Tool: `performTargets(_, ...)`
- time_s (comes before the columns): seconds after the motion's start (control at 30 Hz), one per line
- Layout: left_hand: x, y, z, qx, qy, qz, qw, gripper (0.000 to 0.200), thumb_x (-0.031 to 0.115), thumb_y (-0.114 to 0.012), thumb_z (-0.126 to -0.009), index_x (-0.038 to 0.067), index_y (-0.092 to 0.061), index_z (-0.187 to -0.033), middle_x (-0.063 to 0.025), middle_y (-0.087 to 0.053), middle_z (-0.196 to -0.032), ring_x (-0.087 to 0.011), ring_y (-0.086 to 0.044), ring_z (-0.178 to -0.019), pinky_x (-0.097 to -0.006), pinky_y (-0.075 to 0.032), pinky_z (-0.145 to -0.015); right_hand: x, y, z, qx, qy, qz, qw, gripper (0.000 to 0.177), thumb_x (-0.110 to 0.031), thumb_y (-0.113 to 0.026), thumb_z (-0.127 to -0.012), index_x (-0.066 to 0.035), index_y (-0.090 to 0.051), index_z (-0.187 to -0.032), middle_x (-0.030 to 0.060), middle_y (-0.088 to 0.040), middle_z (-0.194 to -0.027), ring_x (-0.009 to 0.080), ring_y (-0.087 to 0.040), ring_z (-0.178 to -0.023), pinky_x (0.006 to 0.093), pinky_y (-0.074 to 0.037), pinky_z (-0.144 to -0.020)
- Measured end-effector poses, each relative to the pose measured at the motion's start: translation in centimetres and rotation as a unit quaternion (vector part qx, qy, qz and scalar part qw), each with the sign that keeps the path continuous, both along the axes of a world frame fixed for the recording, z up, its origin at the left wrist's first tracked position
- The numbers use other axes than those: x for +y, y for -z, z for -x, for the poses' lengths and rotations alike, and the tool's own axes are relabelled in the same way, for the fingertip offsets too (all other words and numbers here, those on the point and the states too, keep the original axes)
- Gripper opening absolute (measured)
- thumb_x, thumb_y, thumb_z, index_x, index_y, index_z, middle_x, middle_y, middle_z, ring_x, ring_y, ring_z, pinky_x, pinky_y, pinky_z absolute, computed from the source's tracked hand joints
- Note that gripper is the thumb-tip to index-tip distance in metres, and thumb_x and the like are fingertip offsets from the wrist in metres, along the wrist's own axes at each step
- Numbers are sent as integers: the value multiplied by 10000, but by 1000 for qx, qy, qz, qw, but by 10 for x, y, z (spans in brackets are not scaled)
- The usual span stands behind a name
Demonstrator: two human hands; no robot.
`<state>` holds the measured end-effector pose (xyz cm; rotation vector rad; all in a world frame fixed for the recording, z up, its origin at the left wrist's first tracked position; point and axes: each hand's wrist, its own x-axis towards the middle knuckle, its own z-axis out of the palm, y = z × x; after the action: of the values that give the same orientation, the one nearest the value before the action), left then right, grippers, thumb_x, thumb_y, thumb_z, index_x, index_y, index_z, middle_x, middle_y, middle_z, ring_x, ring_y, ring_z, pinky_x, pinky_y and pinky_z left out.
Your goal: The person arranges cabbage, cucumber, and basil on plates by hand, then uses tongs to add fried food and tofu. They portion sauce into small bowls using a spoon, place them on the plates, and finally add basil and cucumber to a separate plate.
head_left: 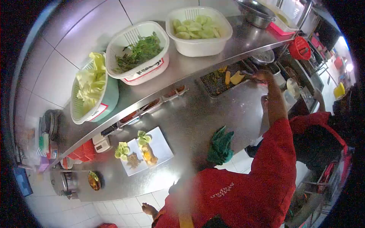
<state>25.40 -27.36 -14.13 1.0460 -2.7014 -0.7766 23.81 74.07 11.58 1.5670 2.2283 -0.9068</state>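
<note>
My right hand (262, 76) reaches over a metal tray with a perforated rack (215, 88). Its fingers are closed on what look like dark metal tongs (247, 72), whose tips are at a pale yellow food piece (237, 78). Another yellow piece (227, 77) and some fried bits lie in the tray. My left hand (149, 209) hangs low beyond the counter's front edge, fingers curled; whatever it might hold is hidden. On the counter, a white square plate (163, 142) carries lettuce, a browned food piece with yellow on it, and a brownish shredded heap.
Tubs of lettuce (91, 81), green leaves (142, 53) and cucumber slices (195, 28) line the raised shelf. A crumpled green cloth (221, 146) lies near the counter edge. A small dark dish (94, 180) stands left. Another person in red (311, 117) is close at right.
</note>
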Motion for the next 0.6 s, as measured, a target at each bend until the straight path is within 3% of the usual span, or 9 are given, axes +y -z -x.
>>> performTargets(0.17, -4, -1, -15, 19, -36, -172, 984, 336, 292, -479, -907, -23, -593, -870, -112, -590, -732, -211, -527, -587, -320, -399, -492, 17, -4, -20, 5, 23, 62, 998, 342, -431, -510, -887, -111, -628, -861, 49, -478, -551, 125, -409, -367, 271, -373, -334)
performTargets(0.33, -8, -8, -1, 56, -57, -355, 931, 220, 203, -507, -901, -4, -573, -869, -47, -557, -683, -118, -478, -510, -228, -366, -391, 26, 4, -12, -5, 29, 60, 998, 359, -463, -516, -880, -126, -638, -880, 34, -479, -553, 103, -393, -365, 252, -354, -330)
performTargets(0.47, 7, -18, 21, 104, -3, -272, 957, 216, 202, -536, -892, -8, -562, -849, -45, -541, -680, -112, -470, -518, -224, -371, -394, 41, 9, -25, -23, 73, 163, 984, 374, -489, -520, -875, -138, -646, -895, 22, -479, -554, 86, -380, -363, 237, -339, -326)
performTargets(0.53, 12, -20, 27, 134, 17, -352, 926, 248, 231, -542, -886, -14, -568, -856, -62, -551, -676, -124, -491, -540, -224, -397, -405, 37, 13, -38, -37, 109, 255, 960, 382, -502, -522, -872, -143, -650, -903, 16, -479, -554, 78, -374, -362, 229, -332, -325)
performTargets(0.6, 17, -23, 27, 114, 42, -363, 924, 267, 250, -545, -883, -15, -571, -855, -67, -556, -673, -124, -495, -538, -223, -406, -410, 2, 3, -43, 7, 89, 265, 960, 391, -533, -524, -861, -167, -651, -904, -10, -474, -558, 52, -342, -363, 205, -294, -327)
